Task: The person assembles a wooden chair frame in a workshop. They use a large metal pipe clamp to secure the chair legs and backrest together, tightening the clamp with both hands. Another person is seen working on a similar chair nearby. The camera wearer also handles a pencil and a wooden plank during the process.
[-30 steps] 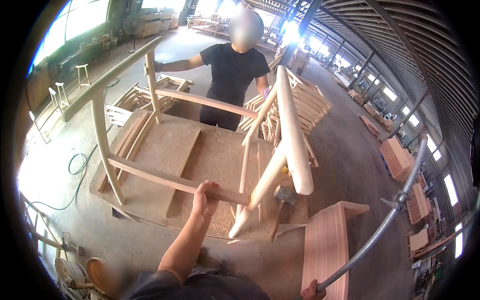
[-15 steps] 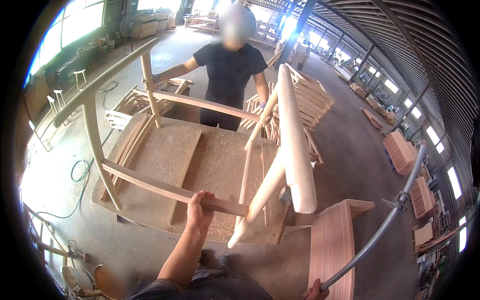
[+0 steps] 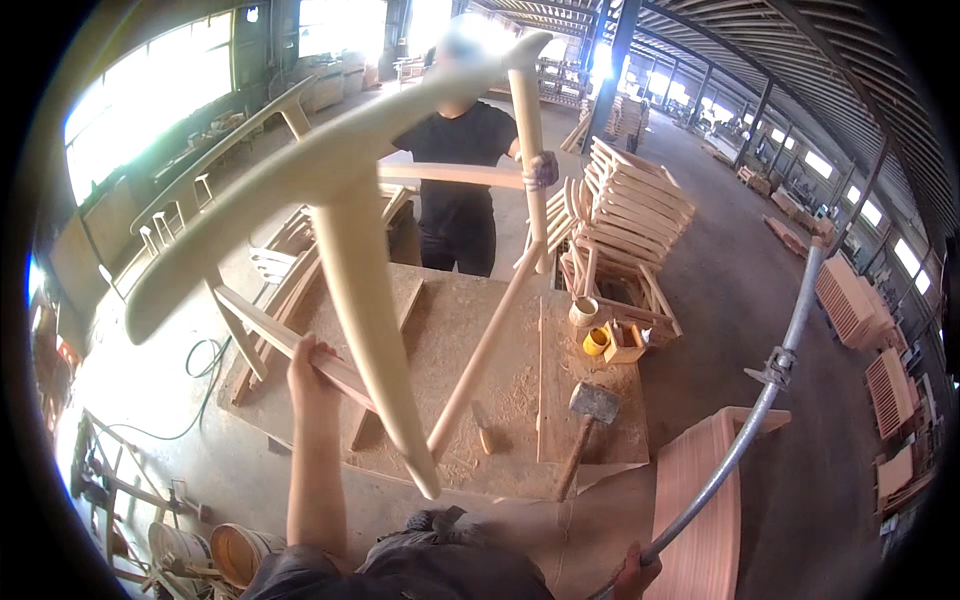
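Wooden frame (image 3: 360, 270) tilted; hands (image 3: 308, 368) gripping rail (image 3: 264, 324) (left), grey pipe (image 3: 742, 445) (right).

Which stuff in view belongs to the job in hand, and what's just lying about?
Apparently in use:
- wooden frame, its rail in the left hand
- grey metal bar, in the right hand

Lying untouched:
- mallet, possibly related
- small handled tool
- yellow cup
- stacked wooden pieces
- buckets

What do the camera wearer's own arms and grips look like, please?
The left grip is an ungloved hand; the left forearm shows no watch or band. A dark grey sleeve shows near the elbow. The right grip looks gloveless too, though shadowed; its sleeve is out of view.
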Action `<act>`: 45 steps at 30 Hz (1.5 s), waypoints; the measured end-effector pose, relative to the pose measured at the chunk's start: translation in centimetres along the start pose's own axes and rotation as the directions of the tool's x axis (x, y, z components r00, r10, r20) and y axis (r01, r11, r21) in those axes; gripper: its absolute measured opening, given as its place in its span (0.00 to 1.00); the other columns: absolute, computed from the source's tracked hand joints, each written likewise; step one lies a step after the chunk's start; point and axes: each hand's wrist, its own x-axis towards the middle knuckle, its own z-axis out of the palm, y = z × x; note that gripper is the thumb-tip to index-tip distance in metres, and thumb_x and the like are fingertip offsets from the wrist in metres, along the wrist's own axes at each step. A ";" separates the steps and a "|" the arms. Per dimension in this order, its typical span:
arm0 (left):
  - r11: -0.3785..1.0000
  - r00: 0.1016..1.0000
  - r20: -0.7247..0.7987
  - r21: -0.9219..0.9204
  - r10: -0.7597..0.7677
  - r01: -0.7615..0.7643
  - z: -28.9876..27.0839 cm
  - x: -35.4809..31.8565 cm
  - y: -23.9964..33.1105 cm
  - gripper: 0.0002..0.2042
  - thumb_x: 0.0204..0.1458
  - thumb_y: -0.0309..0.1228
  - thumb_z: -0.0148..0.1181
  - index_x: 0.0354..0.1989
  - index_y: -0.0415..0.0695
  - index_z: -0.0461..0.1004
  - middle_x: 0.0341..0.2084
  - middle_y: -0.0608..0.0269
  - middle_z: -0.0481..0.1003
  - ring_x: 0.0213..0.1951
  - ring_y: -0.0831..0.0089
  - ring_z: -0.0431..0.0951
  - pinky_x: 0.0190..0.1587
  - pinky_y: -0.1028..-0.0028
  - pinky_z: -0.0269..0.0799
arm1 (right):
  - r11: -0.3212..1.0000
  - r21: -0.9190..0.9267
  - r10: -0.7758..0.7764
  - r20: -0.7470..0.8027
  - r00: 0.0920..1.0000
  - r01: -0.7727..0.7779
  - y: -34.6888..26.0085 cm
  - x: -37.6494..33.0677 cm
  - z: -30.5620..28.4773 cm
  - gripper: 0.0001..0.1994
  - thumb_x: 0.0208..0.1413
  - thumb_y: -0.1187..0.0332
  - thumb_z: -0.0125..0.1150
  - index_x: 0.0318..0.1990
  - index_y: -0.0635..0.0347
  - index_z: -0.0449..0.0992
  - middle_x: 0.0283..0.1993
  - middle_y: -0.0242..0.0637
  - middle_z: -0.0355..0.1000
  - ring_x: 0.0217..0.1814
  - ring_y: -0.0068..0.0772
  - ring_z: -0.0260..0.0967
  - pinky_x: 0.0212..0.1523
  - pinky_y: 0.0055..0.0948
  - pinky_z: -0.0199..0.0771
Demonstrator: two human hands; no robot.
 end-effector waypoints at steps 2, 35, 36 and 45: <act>0.999 0.997 0.082 0.033 0.011 -0.014 0.7 1.2 2.1 0.06 0.55 0.31 0.61 0.33 0.44 0.72 0.22 0.64 0.72 0.27 0.71 0.74 0.31 0.72 0.72 | 0.996 0.027 0.088 -0.044 0.995 -0.086 0.6 0.3 0.8 0.19 0.57 0.68 0.69 0.18 0.54 0.65 0.16 0.23 0.58 0.16 0.19 0.51 0.16 0.28 0.48; 0.643 0.867 0.457 0.728 -0.197 -0.237 0.3 36.0 28.0 0.15 0.55 0.36 0.64 0.49 0.48 0.71 0.21 0.70 0.71 0.21 0.76 0.73 0.22 0.72 0.72 | 0.982 -0.125 0.127 -0.136 0.983 -0.144 2.6 -22.7 10.1 0.15 0.61 0.59 0.63 0.34 0.66 0.81 0.22 0.36 0.71 0.23 0.37 0.65 0.25 0.42 0.66; 0.626 0.870 0.450 0.742 -0.201 -0.239 -1.5 35.7 28.6 0.16 0.55 0.35 0.64 0.49 0.48 0.71 0.21 0.70 0.71 0.21 0.76 0.73 0.23 0.72 0.72 | 0.974 -0.174 0.121 -0.138 0.983 -0.144 -0.3 -22.9 9.8 0.15 0.61 0.60 0.63 0.34 0.66 0.81 0.21 0.35 0.70 0.22 0.37 0.65 0.24 0.41 0.65; 0.609 0.855 0.437 0.769 -0.278 -0.196 -8.8 35.2 17.6 0.20 0.55 0.31 0.64 0.55 0.46 0.70 0.22 0.70 0.72 0.22 0.76 0.74 0.24 0.73 0.73 | 0.910 0.278 0.368 -0.202 0.908 -0.307 -4.6 -21.8 9.3 0.14 0.62 0.62 0.64 0.29 0.63 0.75 0.15 0.29 0.64 0.12 0.24 0.57 0.12 0.32 0.55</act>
